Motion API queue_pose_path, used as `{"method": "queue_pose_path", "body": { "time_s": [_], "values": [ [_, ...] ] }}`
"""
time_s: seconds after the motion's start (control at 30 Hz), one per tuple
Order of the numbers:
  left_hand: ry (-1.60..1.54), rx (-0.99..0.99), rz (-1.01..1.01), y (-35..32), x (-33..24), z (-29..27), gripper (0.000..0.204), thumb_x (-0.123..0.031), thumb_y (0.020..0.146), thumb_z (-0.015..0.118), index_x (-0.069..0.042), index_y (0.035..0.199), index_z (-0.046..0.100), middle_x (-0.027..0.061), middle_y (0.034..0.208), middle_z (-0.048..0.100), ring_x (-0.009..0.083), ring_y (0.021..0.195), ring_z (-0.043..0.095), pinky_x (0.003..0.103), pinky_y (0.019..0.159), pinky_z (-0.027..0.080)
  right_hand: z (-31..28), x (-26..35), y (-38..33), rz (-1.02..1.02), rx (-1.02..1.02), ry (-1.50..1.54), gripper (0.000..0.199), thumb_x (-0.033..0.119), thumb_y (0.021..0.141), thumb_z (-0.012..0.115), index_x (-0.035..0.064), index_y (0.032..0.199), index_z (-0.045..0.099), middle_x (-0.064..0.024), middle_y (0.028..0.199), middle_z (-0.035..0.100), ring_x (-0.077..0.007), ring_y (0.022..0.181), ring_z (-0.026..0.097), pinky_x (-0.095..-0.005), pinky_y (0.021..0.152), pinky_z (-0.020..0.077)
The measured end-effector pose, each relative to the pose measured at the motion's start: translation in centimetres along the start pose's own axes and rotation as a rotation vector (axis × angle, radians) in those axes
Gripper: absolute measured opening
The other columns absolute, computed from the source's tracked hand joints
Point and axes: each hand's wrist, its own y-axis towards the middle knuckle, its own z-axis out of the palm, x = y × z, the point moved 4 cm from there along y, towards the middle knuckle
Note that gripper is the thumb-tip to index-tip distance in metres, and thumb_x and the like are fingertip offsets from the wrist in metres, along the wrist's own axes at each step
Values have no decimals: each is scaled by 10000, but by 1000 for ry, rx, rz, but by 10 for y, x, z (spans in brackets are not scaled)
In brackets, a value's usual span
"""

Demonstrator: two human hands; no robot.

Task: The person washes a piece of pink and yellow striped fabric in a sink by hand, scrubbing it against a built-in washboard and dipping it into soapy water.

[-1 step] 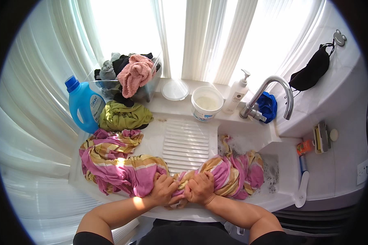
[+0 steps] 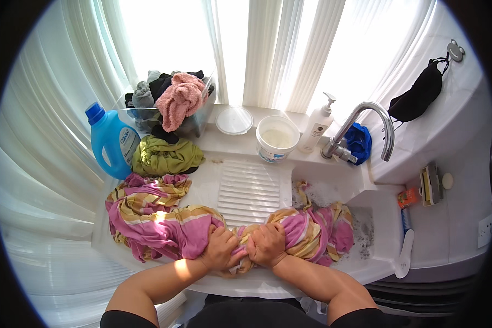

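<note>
A long pink, yellow and white striped cloth (image 2: 164, 229) stretches across the sink's front part, bunched and twisted at its middle. My left hand (image 2: 221, 249) is closed round the twisted part, and my right hand (image 2: 266, 244) grips it just beside, the two hands almost touching. Left of my hands, the cloth lies in loose folds on the washboard side. Its right end (image 2: 328, 232) hangs over the basin (image 2: 363, 224), where suds and water show. Ridges of the washboard (image 2: 249, 188) are visible beyond my hands.
Behind the folds are a green cloth (image 2: 167, 156), a blue detergent jug (image 2: 112, 142) and a clear bin of clothes (image 2: 202, 117). A white tub (image 2: 277, 139), pump bottle (image 2: 317, 128) and curved faucet (image 2: 385, 126) stand at the back. A white-handled brush (image 2: 404, 257) lies on the right rim.
Both hands have shifted slightly away from me, the right one turning a little on the cloth. The twisted middle has moved with them.
</note>
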Motion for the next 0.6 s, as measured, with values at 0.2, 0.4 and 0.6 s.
{"method": "queue_pose_path", "body": {
  "time_s": [0.2,0.4,0.6],
  "values": [
    [208,-320,-299,93,101,32,333,-370,868,636,-72,1005,697,170,1040,617,379,985,535,520,957,350,56,-69,93,363,-32,-180,233,237,856,585,61,996,644,-149,1021,635,-324,984,605,-520,892,426],
    [-207,159,-258,29,23,-10,622,-499,859,622,-41,1277,574,192,1220,538,396,1151,473,514,1013,343,-5,0,21,-37,429,-61,770,508,761,645,66,1375,500,-247,1311,520,-377,1249,459,-634,1033,271],
    [-153,-13,-334,32,42,39,366,-431,872,596,-72,841,659,186,989,635,369,913,530,465,846,383,30,-29,29,-17,379,-14,534,509,784,578,52,1048,654,-188,938,667,-346,929,636,-508,882,428]
  ]
}}
